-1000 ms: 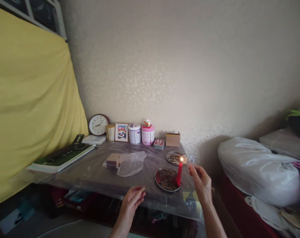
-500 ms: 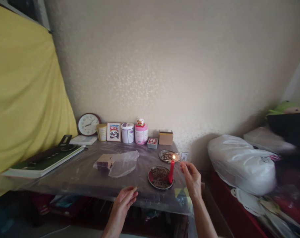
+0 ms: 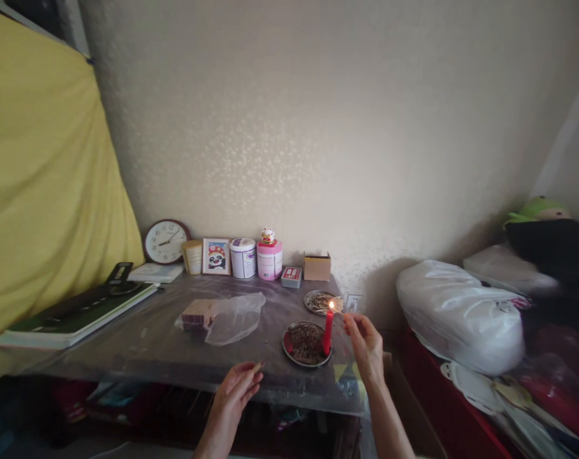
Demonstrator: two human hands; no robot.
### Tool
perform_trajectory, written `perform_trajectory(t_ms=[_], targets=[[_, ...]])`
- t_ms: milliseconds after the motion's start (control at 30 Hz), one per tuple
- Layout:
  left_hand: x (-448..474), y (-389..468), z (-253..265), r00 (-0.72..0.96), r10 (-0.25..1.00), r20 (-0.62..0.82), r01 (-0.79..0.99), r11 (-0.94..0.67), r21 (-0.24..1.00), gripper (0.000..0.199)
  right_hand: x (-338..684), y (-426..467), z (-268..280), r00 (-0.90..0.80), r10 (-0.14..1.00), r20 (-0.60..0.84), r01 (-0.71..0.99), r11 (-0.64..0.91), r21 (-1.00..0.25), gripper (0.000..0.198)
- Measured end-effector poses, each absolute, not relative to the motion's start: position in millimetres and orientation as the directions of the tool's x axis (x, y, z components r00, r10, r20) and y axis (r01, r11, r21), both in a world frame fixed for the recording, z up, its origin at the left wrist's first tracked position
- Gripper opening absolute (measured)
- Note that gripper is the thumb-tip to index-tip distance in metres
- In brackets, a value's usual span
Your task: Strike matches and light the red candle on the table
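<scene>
A red candle (image 3: pixel 328 333) stands upright on a round metal plate (image 3: pixel 289 357) covered with dark bits, and a small flame burns at its top. My right hand (image 3: pixel 366 341), just right of the candle, pinches a thin matchstick (image 3: pixel 338 312) whose tip reaches to the flame. In front of the table's near edge, my left hand (image 3: pixel 239 389) is closed on a small tan piece (image 3: pixel 257 368); the fingers hide most of it, so its kind is unclear. Behind the candle, a second metal plate (image 3: pixel 310 305) bears several loose matchsticks (image 3: pixel 324 302).
A paper-wrapped block (image 3: pixel 198 315) and a clear plastic bag (image 3: pixel 236 319) lie mid-table. Along the wall stand a clock (image 3: pixel 166 241), a framed panda picture (image 3: pixel 216 256), two tins (image 3: pixel 243 258) and a cardboard box (image 3: pixel 317 266). White bags (image 3: pixel 456 315) are piled at right.
The whole view has shifted slightly. My right hand keeps the matchstick at the candle's flame, and my left hand still grips the small tan piece.
</scene>
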State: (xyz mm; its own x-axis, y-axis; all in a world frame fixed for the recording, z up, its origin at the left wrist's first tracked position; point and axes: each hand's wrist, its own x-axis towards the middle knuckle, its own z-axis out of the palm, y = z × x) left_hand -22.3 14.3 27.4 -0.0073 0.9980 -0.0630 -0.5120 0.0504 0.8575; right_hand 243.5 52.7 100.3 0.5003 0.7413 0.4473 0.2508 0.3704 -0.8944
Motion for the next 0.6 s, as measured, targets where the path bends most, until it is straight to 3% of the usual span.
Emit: perform_trajectory(t_ms=[600], targets=[[-23.8, 15.1, 24.7, 0.01, 0.998, -0.06, -0.506, 0.057, 0.861, 0.027, 243.7, 52.2, 100.0, 0.505, 0.745, 0.436, 0.253, 0.355, -0.9, 0.034]])
